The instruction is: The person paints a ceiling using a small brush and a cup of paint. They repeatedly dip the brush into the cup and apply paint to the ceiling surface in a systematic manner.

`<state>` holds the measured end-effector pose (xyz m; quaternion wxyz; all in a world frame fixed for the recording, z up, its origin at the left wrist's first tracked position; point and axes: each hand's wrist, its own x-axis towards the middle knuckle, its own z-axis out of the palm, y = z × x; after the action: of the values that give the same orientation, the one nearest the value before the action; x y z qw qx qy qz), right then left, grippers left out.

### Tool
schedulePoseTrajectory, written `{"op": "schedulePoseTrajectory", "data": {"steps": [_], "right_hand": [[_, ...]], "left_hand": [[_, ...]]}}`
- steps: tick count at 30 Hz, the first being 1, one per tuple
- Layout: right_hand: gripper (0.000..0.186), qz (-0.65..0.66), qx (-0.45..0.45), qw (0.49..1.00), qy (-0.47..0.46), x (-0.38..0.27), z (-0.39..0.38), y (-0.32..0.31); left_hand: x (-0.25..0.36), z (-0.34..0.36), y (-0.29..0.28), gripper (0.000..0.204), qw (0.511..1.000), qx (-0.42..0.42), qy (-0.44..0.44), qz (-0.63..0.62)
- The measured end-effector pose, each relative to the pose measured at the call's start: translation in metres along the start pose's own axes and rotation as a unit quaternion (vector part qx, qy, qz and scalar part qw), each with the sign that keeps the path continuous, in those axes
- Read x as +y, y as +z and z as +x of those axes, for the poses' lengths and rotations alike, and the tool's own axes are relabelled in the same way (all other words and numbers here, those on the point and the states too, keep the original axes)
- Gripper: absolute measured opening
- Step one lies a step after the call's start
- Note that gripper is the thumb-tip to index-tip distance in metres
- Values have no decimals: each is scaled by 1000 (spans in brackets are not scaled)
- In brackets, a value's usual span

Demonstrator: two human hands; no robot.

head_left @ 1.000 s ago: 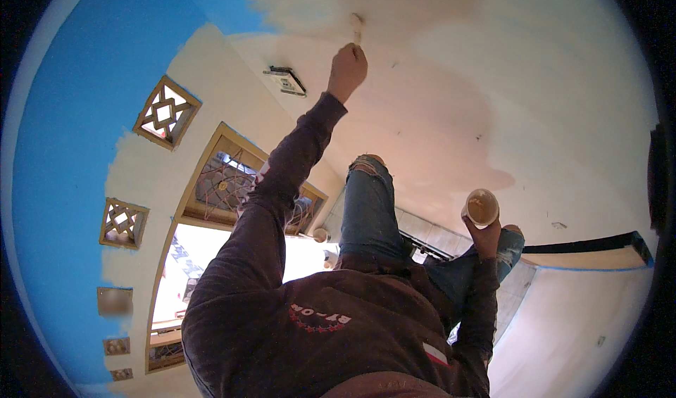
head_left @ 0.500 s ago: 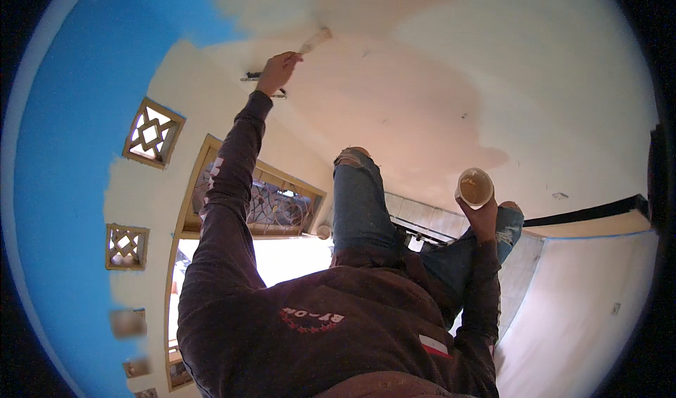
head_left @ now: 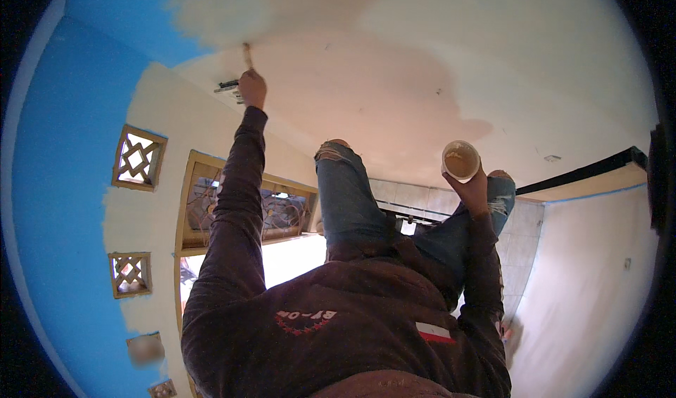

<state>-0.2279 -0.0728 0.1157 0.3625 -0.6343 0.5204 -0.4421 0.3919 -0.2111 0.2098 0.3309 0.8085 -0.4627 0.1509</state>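
At the upper left, my left hand (head_left: 253, 90) is closed around a paintbrush (head_left: 248, 57), seen nearly edge-on. Its tip lies at or close against a cream and pinkish painted surface (head_left: 338, 81), not far from the blue paint (head_left: 165, 25); I cannot tell if it touches. My right hand (head_left: 470, 189) grips a pale, round cup (head_left: 461, 161) by its side, near my right knee. Light brown paint shows inside the cup, with smears around its wall. Both arms are in dark sleeves.
Beside the brush hand is a dark fixture (head_left: 227, 88) on the wall. Latticed vents (head_left: 139, 157) line the blue and cream wall on the left. A framed window with metal scrollwork (head_left: 285, 211) lies behind my left arm. At right runs a black ledge (head_left: 584, 176).
My left hand has carried the brush leftward, closer to the blue paint, and turned it from slanted to nearly upright. The cup sits slightly further left and higher; the whole view has shifted somewhat.
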Motion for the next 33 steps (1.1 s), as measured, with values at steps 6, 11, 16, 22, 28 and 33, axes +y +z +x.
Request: {"op": "schedulePoseTrajectory", "data": {"steps": [6, 11, 16, 22, 28, 33], "right_hand": [[72, -3, 3, 1000, -5, 3, -1, -1], [72, 9, -11, 1000, 11, 0, 0, -2], [73, -6, -12, 1000, 13, 0, 0, -1], [73, 5, 0, 1000, 13, 3, 1, -1], [72, 34, 11, 999, 28, -1, -2, -5], [72, 22, 13, 1000, -8, 9, 2, -3]], "left_hand": [[146, -76, 23, 35, 990, 25, 92, -103], [238, -130, 1, 30, 984, -26, 56, -166], [285, -166, -2, 27, 966, -88, 69, -231], [302, -187, -1, 26, 937, -161, 149, -272], [286, -181, -16, 30, 868, -340, 240, -269], [248, -157, 26, 30, 885, -254, 308, -241]]}}
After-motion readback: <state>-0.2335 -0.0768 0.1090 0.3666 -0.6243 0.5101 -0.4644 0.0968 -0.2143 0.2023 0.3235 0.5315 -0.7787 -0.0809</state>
